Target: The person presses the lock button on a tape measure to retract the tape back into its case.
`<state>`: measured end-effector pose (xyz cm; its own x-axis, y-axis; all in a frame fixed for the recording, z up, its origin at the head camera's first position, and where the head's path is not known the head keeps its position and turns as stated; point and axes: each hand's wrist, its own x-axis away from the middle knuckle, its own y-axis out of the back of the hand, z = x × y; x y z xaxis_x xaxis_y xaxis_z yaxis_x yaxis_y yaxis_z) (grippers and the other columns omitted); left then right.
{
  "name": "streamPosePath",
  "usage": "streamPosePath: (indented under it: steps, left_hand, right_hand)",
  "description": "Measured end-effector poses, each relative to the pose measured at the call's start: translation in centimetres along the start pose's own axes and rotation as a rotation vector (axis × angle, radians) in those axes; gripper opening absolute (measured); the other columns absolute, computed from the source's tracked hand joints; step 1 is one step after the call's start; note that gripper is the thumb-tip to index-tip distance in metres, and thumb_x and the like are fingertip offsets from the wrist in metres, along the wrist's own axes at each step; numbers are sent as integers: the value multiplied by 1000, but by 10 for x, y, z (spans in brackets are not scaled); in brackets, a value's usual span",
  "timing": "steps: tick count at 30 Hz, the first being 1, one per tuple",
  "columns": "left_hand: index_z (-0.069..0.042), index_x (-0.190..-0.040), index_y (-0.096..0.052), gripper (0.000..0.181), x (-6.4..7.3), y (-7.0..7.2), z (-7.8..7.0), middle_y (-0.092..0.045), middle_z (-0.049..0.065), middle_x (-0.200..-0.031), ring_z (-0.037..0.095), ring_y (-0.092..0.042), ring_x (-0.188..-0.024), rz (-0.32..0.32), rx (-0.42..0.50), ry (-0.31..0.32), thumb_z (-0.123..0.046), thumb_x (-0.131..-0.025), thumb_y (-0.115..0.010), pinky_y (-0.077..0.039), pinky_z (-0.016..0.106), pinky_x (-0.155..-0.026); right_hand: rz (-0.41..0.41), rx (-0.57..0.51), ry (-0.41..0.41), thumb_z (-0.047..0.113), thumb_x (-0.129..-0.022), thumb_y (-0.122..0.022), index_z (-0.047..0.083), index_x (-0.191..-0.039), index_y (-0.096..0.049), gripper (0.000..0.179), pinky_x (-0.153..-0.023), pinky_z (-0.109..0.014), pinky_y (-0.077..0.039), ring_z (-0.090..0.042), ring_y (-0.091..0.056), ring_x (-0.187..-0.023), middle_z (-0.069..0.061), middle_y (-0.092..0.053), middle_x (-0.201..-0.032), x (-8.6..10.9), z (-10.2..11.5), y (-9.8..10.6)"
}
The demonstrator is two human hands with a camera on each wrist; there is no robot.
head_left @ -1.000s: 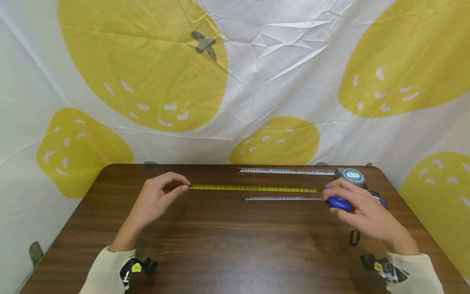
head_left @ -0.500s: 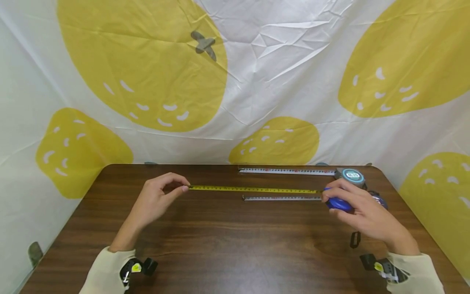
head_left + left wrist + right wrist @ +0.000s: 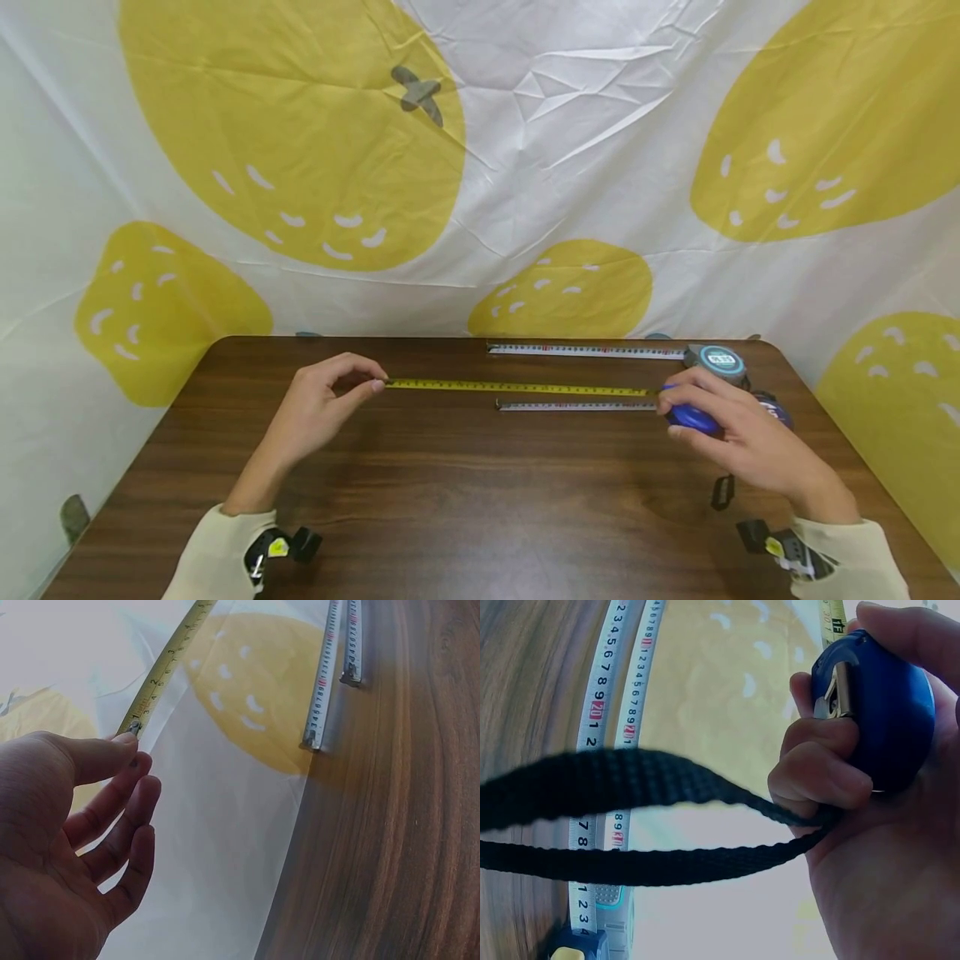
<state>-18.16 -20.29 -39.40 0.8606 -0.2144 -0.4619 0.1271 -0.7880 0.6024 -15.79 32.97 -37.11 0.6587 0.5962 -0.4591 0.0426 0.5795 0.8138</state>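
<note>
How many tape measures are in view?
3: the blue tape measure in the right hand, the grey-and-teal tape measure near the far edge of the table, and the dark blue tape measure partly hidden behind that hand.

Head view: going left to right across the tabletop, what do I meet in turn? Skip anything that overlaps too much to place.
Left hand → yellow tape blade → blue tape measure → dark-blue tape measure
</note>
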Motion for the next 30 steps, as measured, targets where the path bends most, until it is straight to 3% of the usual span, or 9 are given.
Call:
streamPosePath:
  steps: [11,14,23,30]
  left_hand:
    - [-16,-106,-81,9,0,-1,2,-77,-6,-101,13,-68,-92,-2,-2,-19,-10,-100,-83,-56,34,-81]
    - [-16,-106,-81,9,0,-1,2,-78,-6,-101,13,-68,-93,-2,-3,-18,-9,-100,-83,-57,38,-81]
    - [-16,-106,-81,8,0,0,2,-78,-6,-101,13,-69,-92,-8,-4,-20,-11,-100,-83,-55,30,-80]
    - [-17,-105,-81,12,0,0,1,-77,-9,-100,13,-68,-92,-5,-2,-17,-7,-99,-83,-56,37,-80]
  right_hand:
    - [-28,76,-55,2,-87,-85,30,-126,-72,50,-80,-36,-55,-12,-60,-111,9,-66,-130,0,4,-1]
    - [-33,84,-55,2,-87,-85,29,-126,-72,49,-80,-37,-55,-12,-60,-112,9,-66,-130,-1,4,0]
    - [-40,56,12,-5,-85,-86,31,-122,-69,54,-82,-25,-53,-12,-60,-107,7,-64,-126,-1,1,-2]
    - [-30,40,20,-8,-86,-85,31,-122,-69,56,-85,-21,-52,-11,-59,-108,6,-64,-126,0,1,-1]
